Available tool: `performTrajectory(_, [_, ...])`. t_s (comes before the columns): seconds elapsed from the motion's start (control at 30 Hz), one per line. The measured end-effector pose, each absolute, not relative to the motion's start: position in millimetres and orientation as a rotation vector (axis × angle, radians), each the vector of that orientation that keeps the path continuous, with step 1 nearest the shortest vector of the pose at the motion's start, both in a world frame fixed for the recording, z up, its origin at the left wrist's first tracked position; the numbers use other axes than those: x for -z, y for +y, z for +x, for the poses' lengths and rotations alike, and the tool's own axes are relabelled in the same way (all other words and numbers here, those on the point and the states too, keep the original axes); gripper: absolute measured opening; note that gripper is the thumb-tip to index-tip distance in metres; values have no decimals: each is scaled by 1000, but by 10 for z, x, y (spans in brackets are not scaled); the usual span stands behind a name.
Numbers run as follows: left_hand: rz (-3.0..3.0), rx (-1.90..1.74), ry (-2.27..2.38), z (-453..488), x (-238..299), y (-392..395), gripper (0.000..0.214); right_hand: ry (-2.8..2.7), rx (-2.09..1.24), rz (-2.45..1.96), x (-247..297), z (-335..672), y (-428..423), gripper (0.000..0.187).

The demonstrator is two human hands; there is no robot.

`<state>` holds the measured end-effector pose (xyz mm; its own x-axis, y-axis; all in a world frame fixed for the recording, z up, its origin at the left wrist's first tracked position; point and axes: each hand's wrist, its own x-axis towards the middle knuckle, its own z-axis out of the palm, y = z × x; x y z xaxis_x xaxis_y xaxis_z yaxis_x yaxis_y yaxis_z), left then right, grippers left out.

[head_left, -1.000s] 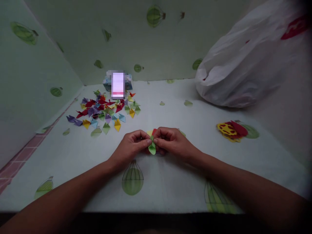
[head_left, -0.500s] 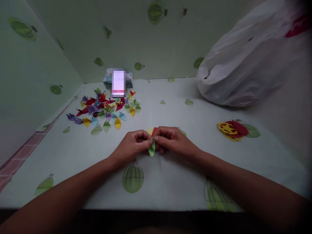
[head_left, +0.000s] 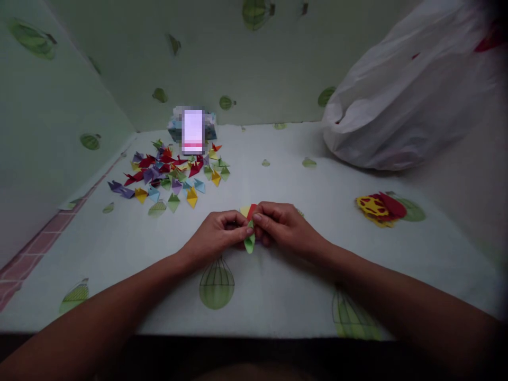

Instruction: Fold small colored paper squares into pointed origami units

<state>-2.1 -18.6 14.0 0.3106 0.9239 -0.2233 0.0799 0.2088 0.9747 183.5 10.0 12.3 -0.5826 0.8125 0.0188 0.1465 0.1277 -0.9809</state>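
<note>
A small folded piece of green origami paper (head_left: 250,243) is pinched between my two hands, low over the middle of the table. My left hand (head_left: 226,230) grips it from the left with thumb and fingers closed. From the right, my right hand (head_left: 280,225) pinches its upper end, and the fingertips hide part of the fold. Beneath and behind the hands lie sheets of coloured paper (head_left: 245,211), yellow and red at the visible edge; the rest is covered by my fingers.
Several folded paper cranes (head_left: 173,184) in many colours lie heaped at the back left. Behind them, a lit phone (head_left: 193,129) leans on a tissue box (head_left: 173,131). A large white plastic bag (head_left: 381,116) stands back right, with red and yellow cutouts (head_left: 377,209) in front of it.
Both hands stay around the green paper, and the right fingertips have shifted slightly up and away from the left thumb. The whole view has moved a little.
</note>
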Motion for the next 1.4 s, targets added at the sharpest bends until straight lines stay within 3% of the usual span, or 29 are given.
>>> performTrajectory(0.23, [1161, -1058, 1240, -45, -111, -163, 19, -1754, -1544, -861, -115, 1813, 72, 10])
performTrajectory(0.4, [1177, -1194, 1221, -19, -74, -200, 19, -1919, -1353, -905, -70, 1773, 40, 16])
performTrajectory(0.5, [1206, -1169, 1207, 8, -59, -242, 19, -1938, -1252, -956, -43, 1753, 25, 23])
performTrajectory(0.67, [1288, -1112, 1310, 26, -73, -283, 18, -1844, -1219, -1030, -9, 1763, 31, 16])
performTrajectory(0.8, [1253, -1127, 1307, 35, -85, -289, 19, -1702, -1368, -973, 36, 1762, 36, 9])
performTrajectory(0.9, [1183, -1123, 1264, 55, -96, -294, 22, -1634, -1474, -897, 74, 1749, 31, 16])
performTrajectory(1.13, [1100, -1107, 1163, 92, -116, -316, 34, -1672, -1381, -919, 75, 1763, 36, 10])
performTrajectory(1.4, [1062, -1064, 1086, 78, -61, -323, 24, -1661, -1397, -959, 17, 1755, 41, 10])
